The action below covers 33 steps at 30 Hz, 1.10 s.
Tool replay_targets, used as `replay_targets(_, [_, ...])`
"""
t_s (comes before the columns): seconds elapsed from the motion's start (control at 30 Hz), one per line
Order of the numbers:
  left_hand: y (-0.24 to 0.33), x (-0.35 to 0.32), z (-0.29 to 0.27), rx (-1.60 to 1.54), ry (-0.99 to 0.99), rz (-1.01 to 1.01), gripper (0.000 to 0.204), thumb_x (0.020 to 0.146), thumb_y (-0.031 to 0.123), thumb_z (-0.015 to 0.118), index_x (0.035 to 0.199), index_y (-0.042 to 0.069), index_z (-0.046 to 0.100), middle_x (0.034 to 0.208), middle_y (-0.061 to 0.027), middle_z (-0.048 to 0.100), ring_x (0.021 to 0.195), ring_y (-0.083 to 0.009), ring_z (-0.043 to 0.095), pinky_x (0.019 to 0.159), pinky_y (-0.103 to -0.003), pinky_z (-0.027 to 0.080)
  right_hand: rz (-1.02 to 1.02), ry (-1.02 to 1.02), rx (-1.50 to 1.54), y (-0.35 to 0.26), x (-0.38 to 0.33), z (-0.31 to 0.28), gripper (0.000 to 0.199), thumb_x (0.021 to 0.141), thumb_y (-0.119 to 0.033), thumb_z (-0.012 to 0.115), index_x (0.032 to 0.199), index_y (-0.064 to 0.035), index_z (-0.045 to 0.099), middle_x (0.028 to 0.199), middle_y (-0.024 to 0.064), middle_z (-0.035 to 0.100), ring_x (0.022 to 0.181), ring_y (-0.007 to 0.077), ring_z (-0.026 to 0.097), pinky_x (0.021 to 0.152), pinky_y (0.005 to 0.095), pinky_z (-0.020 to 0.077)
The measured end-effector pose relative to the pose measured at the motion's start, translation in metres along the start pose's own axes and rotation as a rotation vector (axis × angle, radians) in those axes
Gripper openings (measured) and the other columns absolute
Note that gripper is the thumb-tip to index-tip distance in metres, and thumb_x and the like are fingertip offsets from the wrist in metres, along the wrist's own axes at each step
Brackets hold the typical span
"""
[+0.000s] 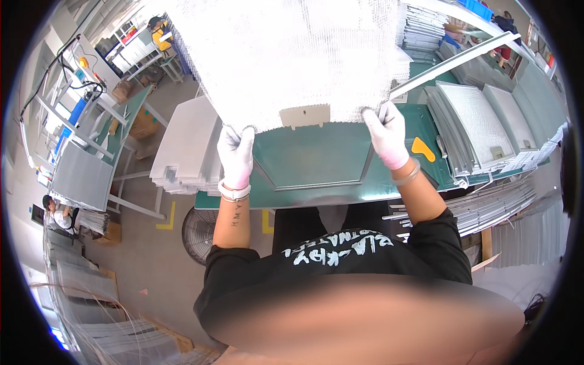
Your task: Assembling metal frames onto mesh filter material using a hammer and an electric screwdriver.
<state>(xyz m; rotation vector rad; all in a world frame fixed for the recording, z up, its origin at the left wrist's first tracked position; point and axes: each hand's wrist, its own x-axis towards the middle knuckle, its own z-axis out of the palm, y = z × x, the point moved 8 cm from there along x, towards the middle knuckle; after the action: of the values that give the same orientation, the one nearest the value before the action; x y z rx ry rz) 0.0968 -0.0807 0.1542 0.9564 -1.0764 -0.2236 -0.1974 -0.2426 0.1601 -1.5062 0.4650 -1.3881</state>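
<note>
I hold up a large silvery mesh sheet above a green worktable. My left hand, in a white glove, grips the sheet's lower left corner. My right hand, also gloved in white, grips the lower right corner. A small beige tab hangs from the sheet's lower edge between my hands. The sheet hides the far part of the table.
Stacks of framed mesh panels lie at the right, a stack of sheets at the left. A yellow scraper lies on the table. A floor fan stands below. Other people work at the left and far back.
</note>
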Motion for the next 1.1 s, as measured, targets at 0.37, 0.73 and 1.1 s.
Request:
replay_targets(0.37, [-0.075,-0.062,-0.012,0.172,-0.38,-0.342,0.045,0.085,0.002,0.068,0.126,-0.002,0.051,0.119,-0.0078,0.061,0.107,-0.0155,0.058,0.095,-0.031,0.046,0.175,-0.334,-0.087,0.051,-0.035,-0.014,0.031,0.087,-0.003,0.06,0.118,0.0024,0.057,0.109,0.0031,0.064,0.096,0.0098,0.057,0.088,0.0251,0.0462])
replay_targets(0.73, [0.017,-0.011,0.0,0.01,0.058,-0.015,0.011,0.09,-0.002,0.059,0.086,0.005,0.05,0.087,-0.001,0.06,0.075,-0.0044,0.051,0.074,-0.02,0.043,-0.039,0.024,-0.133,-0.009,-0.009,-0.007,0.015,0.091,-0.007,0.064,0.101,0.0022,0.06,0.073,-0.0053,0.054,0.066,0.0019,0.045,0.059,0.019,0.039])
replay_targets(1.1, [-0.064,-0.088,-0.022,0.001,0.036,-0.189,0.026,0.09,0.01,0.066,0.111,-0.003,0.06,0.094,-0.0021,0.067,0.079,-0.0078,0.059,0.072,-0.024,0.048,0.172,-0.007,-0.019,0.084,-0.071,-0.021,0.03,0.093,-0.011,0.061,0.119,0.0024,0.055,0.111,0.0066,0.063,0.1,0.0119,0.058,0.091,0.0281,0.0448])
